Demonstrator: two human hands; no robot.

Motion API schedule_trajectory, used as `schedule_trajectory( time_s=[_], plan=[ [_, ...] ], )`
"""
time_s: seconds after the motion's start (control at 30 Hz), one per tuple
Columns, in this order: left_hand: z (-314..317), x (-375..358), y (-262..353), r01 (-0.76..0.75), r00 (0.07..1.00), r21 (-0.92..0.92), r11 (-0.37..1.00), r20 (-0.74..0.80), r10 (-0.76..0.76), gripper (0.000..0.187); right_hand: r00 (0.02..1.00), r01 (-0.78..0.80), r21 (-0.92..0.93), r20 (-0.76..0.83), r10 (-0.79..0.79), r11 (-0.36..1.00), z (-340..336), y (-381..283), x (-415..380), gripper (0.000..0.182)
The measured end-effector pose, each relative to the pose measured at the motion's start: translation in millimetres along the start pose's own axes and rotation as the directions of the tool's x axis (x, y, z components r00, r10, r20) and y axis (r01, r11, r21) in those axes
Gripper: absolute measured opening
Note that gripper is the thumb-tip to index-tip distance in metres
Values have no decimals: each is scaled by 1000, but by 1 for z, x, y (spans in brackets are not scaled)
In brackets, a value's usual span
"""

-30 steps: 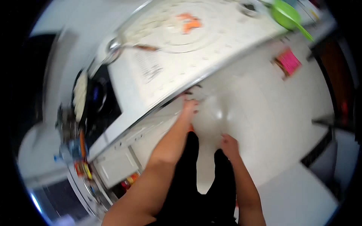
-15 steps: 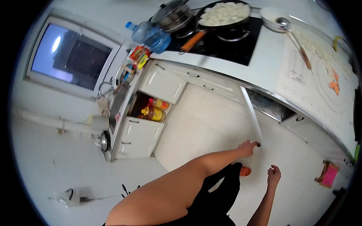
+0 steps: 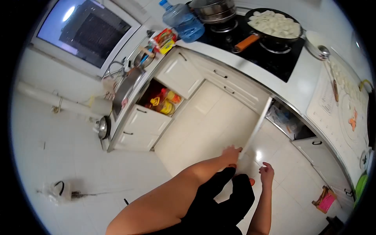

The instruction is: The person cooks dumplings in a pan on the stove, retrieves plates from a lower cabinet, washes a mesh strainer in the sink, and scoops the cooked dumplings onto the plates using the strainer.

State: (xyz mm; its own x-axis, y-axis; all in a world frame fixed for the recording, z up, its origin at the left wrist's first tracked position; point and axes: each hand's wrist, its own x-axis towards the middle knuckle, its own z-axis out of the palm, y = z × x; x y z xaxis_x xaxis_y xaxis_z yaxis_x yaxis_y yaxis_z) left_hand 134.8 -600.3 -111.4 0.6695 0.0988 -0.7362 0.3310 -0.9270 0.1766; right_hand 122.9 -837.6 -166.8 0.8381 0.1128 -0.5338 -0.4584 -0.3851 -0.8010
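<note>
My left hand (image 3: 231, 154) reaches down to the free edge of a white cabinet door (image 3: 256, 127), its fingers closed at the small dark handle there. The door stands swung out from under the counter. Beyond it the cabinet's inside (image 3: 288, 119) shows, with what looks like clear plastic packaging in it. To the right of the door, my right hand (image 3: 267, 173) hangs over the floor with nothing in it, fingers loosely bent and apart.
A frying pan (image 3: 274, 25) full of pale dumpling-like pieces sits on the black stove (image 3: 254, 53), beside a steel pot (image 3: 214, 11). A ladle (image 3: 324, 51) rests at a white bowl (image 3: 313, 41). Left, oil bottles (image 3: 162, 105) stand in an open cabinet. A pink-topped stool (image 3: 326, 201) is low right.
The cabinet door has swung further out, toward the left, with my left hand at its handle. My right hand stays low and unoccupied. The head view has shifted.
</note>
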Motion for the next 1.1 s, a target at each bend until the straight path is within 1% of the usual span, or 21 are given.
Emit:
schedule_trajectory(
  time_s=[0.07,0.1,0.13,0.17,0.2,0.23,0.27,0.3,0.33,0.4,0.47,0.53,0.57,0.67,0.7,0.77,0.83,0.93,1.0,1.07,1.1],
  plan=[
    [-9,0,-12,13,1000,136,991,-14,-11,55,998,49,65,-34,-47,997,3,7,-2,26],
    [-9,4,-15,10,1000,195,981,-3,-10,55,998,-66,45,1,66,997,-6,-16,-11,29],
    [20,24,-38,4,999,249,969,-54,10,50,997,-75,42,-10,76,996,-4,18,-7,29],
    [34,34,-53,42,999,311,950,-38,-31,43,996,-84,-8,-27,83,996,-23,-25,-31,29],
    [-16,0,-24,47,999,260,965,10,-51,39,993,64,-136,-86,-76,989,-21,2,-14,29],
    [-8,8,-43,86,996,280,956,-15,-86,40,998,-42,-38,-54,40,998,-35,-15,-16,28],
    [0,12,-71,12,999,336,942,-34,0,41,981,127,-77,-139,-136,989,-32,13,1,27],
    [-25,-15,-43,41,999,377,925,9,-48,37,992,-14,-75,-129,4,997,-44,1,4,28],
    [-42,-30,-12,111,965,548,829,139,-222,29,994,-71,-75,-85,65,995,-59,-2,14,27],
    [-35,-39,21,-92,977,609,788,209,-48,26,989,14,-10,-149,-16,1000,-64,28,47,27],
    [-25,-18,74,-370,906,278,887,321,277,32,981,-25,-30,-195,19,999,-82,39,71,23],
    [-15,26,121,-412,864,-216,885,214,455,29,975,13,-18,-222,-16,1000,-97,44,86,21],
    [-15,49,157,-340,888,-362,868,181,423,29,971,73,-14,-226,-74,997,-105,51,102,20],
    [-22,126,220,-129,931,-712,690,153,332,30,974,54,143,-225,-21,988,-125,60,146,20],
    [-25,159,231,-165,924,-692,702,142,356,30,961,134,134,-261,-95,982,-126,67,165,20],
    [-33,227,233,-50,969,-841,538,89,229,27,964,136,202,-254,-82,970,-125,75,207,19],
    [-46,276,230,-73,978,-884,461,28,208,26,980,161,388,-174,-100,908,-112,90,256,18],
    [-66,320,234,-143,976,-926,350,-74,205,30,977,211,481,-140,-163,851,-106,94,299,17],
    [-78,346,230,-122,993,-953,277,-116,40,34,966,255,512,-165,-197,820,-102,94,324,18],
    [-95,396,205,-203,979,-947,249,-190,76,35,982,187,549,-102,-156,815,-104,88,343,19],
    [-107,424,182,-193,953,-967,167,-145,265,34,978,210,494,-87,-192,844,-99,92,364,22]
  ],
)
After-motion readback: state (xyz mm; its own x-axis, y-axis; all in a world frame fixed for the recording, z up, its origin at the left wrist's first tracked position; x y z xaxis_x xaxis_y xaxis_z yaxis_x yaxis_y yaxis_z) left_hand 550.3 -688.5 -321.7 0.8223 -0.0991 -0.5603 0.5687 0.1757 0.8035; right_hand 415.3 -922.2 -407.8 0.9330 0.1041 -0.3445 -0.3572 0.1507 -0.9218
